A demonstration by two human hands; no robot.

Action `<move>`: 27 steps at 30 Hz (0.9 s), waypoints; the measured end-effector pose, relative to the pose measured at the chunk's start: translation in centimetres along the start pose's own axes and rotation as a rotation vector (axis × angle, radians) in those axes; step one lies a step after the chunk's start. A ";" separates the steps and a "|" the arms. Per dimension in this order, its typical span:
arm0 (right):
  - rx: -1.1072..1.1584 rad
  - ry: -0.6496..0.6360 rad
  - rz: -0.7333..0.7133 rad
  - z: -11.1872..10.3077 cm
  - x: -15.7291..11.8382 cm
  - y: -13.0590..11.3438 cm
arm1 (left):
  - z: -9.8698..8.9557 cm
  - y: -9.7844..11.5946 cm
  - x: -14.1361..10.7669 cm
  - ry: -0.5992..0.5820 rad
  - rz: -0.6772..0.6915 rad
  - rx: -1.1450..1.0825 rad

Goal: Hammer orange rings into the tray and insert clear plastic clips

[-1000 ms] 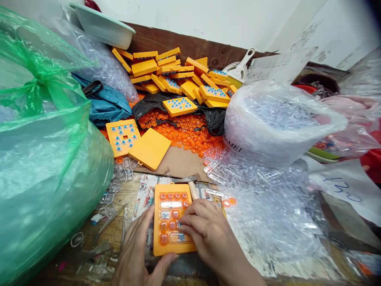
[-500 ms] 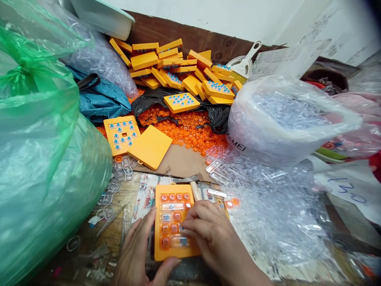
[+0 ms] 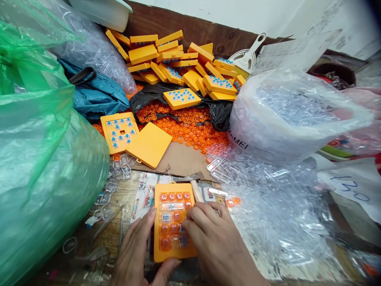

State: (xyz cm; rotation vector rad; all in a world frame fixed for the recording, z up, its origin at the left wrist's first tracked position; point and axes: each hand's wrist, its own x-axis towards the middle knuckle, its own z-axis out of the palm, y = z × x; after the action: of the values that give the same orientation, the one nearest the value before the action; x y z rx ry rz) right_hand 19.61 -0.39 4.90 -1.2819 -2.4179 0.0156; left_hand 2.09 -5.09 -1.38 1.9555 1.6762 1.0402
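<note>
A yellow-orange keypad (image 3: 160, 254) lies face up before me, its upper end pointing away. Orange keycaps with clear covers fill much of its grid, along with a long clear cap (image 3: 172, 206) in the second row. My left hand (image 3: 135, 248) steadies the keypad, fingers along the left side and thumb at the bottom edge. Over the right-hand columns, my right hand (image 3: 212, 236) has its fingers bent and drawn together at the lower keys. Whatever is between those fingertips is hidden. Just beyond the keypad lies a hammer (image 3: 196, 190), its handle partly behind my right hand.
Two keypads lie ahead, one face down (image 3: 150, 145). Behind are loose orange keycaps (image 3: 190, 133) and a heap of yellow keypads (image 3: 143, 54). Clear caps (image 3: 276, 210) spread rightward below a white bag (image 3: 264, 139). A large green bag (image 3: 59, 178) bulges at left.
My right hand has shifted slightly, its fingers bent more over the keypad's right side. My left hand keeps its place. The view has tilted a little.
</note>
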 end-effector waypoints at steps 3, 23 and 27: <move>-0.043 -0.018 -0.021 -0.4 0.3 -0.2 | 0.0 0.0 0.0 0.000 -0.008 -0.022; 0.174 -0.007 0.039 0.2 -0.5 1.2 | 0.0 -0.1 -0.2 -0.005 -0.014 -0.037; 0.176 -0.018 0.034 0.3 -0.3 1.2 | 0.0 -0.1 -0.2 -0.002 -0.022 -0.035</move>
State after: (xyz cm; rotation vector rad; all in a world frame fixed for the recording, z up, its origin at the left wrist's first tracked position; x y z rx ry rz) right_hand 20.64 0.12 4.28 -1.2474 -2.3505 0.2449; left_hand 2.06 -5.25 -1.53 1.9112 1.6632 1.0522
